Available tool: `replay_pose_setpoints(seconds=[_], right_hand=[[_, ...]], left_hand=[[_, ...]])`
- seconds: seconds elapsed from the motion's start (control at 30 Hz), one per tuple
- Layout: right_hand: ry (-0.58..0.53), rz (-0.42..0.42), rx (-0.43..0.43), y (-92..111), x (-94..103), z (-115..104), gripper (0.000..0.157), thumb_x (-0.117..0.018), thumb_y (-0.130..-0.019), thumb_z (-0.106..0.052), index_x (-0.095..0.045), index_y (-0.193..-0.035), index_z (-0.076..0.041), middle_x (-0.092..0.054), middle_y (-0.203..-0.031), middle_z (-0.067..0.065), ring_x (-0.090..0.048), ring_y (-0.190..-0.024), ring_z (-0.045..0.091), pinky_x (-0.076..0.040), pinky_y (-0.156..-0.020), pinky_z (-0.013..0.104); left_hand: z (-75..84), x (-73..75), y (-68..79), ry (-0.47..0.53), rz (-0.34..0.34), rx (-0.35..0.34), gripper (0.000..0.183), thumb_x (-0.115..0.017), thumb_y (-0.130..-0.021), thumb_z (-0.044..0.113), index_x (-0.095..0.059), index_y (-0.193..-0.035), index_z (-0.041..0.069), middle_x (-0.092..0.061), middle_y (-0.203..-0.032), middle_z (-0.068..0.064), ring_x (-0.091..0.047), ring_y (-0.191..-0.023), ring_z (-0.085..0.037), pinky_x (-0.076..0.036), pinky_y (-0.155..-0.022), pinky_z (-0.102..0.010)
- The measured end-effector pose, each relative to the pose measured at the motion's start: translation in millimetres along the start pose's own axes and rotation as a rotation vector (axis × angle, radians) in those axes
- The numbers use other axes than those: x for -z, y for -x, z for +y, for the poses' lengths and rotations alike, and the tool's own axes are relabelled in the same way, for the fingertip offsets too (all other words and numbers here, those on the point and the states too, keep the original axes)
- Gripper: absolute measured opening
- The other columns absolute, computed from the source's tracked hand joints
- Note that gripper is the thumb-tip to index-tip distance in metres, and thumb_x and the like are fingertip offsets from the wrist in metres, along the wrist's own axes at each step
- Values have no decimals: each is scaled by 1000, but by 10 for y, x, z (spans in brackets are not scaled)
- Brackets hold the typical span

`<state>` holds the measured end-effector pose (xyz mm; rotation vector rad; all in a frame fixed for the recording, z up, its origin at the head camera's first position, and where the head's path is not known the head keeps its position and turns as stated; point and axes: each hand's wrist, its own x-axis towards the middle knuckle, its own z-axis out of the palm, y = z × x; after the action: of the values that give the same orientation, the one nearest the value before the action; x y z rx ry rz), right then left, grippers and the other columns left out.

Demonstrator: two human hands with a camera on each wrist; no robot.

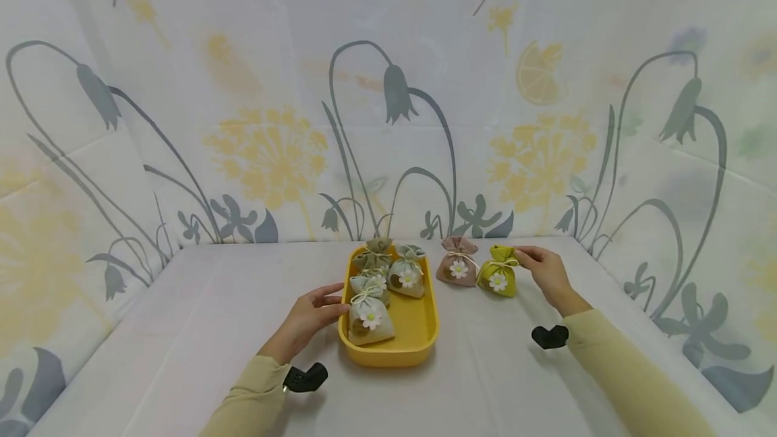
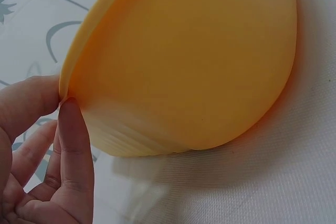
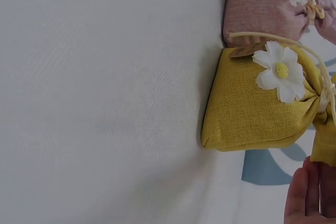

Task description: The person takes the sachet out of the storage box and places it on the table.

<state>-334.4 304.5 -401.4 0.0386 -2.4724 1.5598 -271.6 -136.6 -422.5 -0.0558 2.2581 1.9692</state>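
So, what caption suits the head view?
Left hand gripping a yellow tray of pouches, right hand pinching a yellow-green pouch beside a pink one.

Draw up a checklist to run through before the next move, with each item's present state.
1. Left hand steadying the yellow tray: ok, thumb and finger pinch its rim.
2. Right hand on the green bag: ok, fingers pinch its gathered top.
3. Bag tied: ok, a cord circles its neck.
4. Bag lifted off the table: cannot tell, no clear gap shows beneath it.
5. Room in the tray: ok, bare floor shows at the front right.
6. Straight path along the table to the tray: not ok, the pink bag stands between, so lifting over or around seems wiser.
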Motion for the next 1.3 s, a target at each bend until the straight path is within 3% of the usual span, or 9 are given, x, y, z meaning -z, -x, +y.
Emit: replay_pose_setpoints(seconds=[0.13, 0.3, 0.53, 0.63, 0.8, 1.07, 1.2, 1.3], right_hand=[[-14, -10, -25, 69, 56, -9, 50, -54, -95, -32, -52, -127, 6, -62, -111, 7, -58, -99, 17, -41, -97, 47], [-67, -2, -52, 142, 88, -78, 51, -56, -94, -30, -50, -128, 8, -62, -104, -4, -55, -84, -4, -38, -99, 48], [-44, 3, -71, 271, 129, -159, 53, -56, -94, -31, -49, -129, 8, -61, -112, 4, -59, -94, 5, -40, -98, 44], [-46, -2, -74, 314, 149, -160, 54, -56, -94, -32, -48, -130, 7, -61, -114, 7, -58, -91, 2, -40, -98, 45], [-86, -25, -100, 372, 155, -170, 58, -58, -92, -34, -47, -130, 8, -62, -111, 3, -55, -83, -6, -36, -101, 49], [-124, -59, -101, 505, 101, -234, 60, -62, -89, -37, -50, -128, 7, -61, -113, 3, -57, -90, 1, -36, -101, 47], [-155, -67, -79, 566, 53, -281, 54, -62, -90, -30, -51, -126, 9, -63, -106, -3, -58, -88, 0, -41, -96, 36], [-170, -73, -60, 594, 12, -310, 53, -62, -91, -26, -50, -125, 12, -64, -106, 0, -59, -89, 2, -45, -88, 24]], left_hand=[[6, 1, 12, 6, -6, 1, 59, -76, -78, 19, -53, -130, 6, -56, -115, -14, -57, -100, -23, -51, -87, -37], [19, 3, 31, 8, -8, -5, 58, -75, -79, 18, -52, -131, 4, -56, -116, -16, -58, -101, -24, -50, -87, -38], [10, 1, 25, 16, 2, 6, 59, -76, -78, 18, -53, -131, 6, -57, -115, -15, -58, -100, -23, -51, -86, -37], [6, -1, 17, 15, 6, 9, 59, -76, -78, 18, -53, -131, 6, -57, -115, -14, -58, -101, -23, -50, -87, -37], [7, -3, 5, 16, 15, 12, 58, -76, -78, 17, -53, -131, 6, -57, -113, -14, -59, -99, -23, -51, -87, -37], [7, -5, -3, 25, 10, 14, 59, -76, -78, 18, -53, -131, 6, -57, -113, -14, -58, -99, -22, -50, -87, -37], [2, -8, -2, 18, 9, 13, 59, -77, -78, 19, -53, -130, 6, -57, -114, -14, -58, -99, -22, -50, -87, -38], [-1, -10, -3, 18, 10, 13, 59, -77, -78, 19, -53, -130, 6, -57, -114, -14, -58, -99, -22, -50, -87, -38]])
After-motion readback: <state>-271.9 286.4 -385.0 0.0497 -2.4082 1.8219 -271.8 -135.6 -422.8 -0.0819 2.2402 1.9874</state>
